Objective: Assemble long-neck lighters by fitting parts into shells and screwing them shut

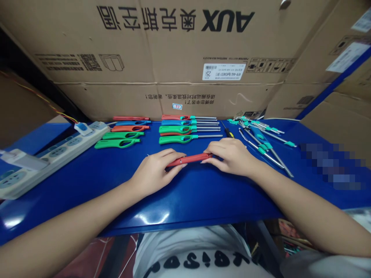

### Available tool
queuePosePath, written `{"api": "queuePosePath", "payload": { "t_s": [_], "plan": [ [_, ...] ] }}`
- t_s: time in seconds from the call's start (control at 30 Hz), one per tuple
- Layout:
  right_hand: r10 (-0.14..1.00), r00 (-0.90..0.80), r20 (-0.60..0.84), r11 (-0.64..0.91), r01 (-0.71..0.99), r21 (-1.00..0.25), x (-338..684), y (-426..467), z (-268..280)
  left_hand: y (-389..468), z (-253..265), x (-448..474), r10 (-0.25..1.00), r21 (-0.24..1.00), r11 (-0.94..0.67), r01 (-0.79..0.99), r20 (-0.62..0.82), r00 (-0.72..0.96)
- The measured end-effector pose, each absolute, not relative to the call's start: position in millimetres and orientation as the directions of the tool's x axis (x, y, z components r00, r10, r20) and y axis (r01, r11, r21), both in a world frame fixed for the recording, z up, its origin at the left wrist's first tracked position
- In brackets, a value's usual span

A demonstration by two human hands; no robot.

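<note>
A red lighter handle (193,158) is held level just above the blue table, one end in each hand. My left hand (158,170) closes its fingers and thumb around the left end. At the right end, my right hand (230,154) pinches the handle, and its fingers hide that tip. Behind my right hand lies a screwdriver (229,133) with a black and yellow handle, partly covered. Further right is a loose heap of metal lighter tubes (274,159) with teal parts. Beyond my hands, several long-nosed lighters (174,139) lie side by side, their metal tubes pointing right.
Several lighter handles without tubes (116,144), green, orange, blue and red, lie at the back left. A white power strip (62,152) with plugs runs along the left side. An upright cardboard sheet (130,73) walls off the back of the blue table (185,200).
</note>
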State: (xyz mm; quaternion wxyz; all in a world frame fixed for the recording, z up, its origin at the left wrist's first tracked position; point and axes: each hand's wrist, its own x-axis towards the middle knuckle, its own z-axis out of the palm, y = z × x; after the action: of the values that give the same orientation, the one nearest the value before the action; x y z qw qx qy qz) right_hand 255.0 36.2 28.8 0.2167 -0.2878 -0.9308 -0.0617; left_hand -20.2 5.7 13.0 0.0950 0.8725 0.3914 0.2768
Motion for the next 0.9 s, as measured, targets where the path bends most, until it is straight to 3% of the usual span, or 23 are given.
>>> {"api": "queuePosePath", "payload": {
  "t_s": [0.3, 0.57, 0.9],
  "plan": [
    [0.513, -0.825, 0.237, 0.858, 0.479, -0.186, 252, 42, 20, 10, 10, -15, 0.766, 0.446, -0.637, 0.629, 0.268, 0.585],
    [0.493, -0.818, 0.295, 0.869, 0.449, -0.208, 241, 40, 8, 12, 1, -13, 0.775, 0.536, -0.615, 0.578, 0.274, 0.57],
    [0.65, -0.703, 0.288, 0.747, 0.524, -0.408, 236, 29, 7, 16, -9, -11, 0.834, 0.694, -0.512, 0.506, 0.261, 0.487]
  ]
}}
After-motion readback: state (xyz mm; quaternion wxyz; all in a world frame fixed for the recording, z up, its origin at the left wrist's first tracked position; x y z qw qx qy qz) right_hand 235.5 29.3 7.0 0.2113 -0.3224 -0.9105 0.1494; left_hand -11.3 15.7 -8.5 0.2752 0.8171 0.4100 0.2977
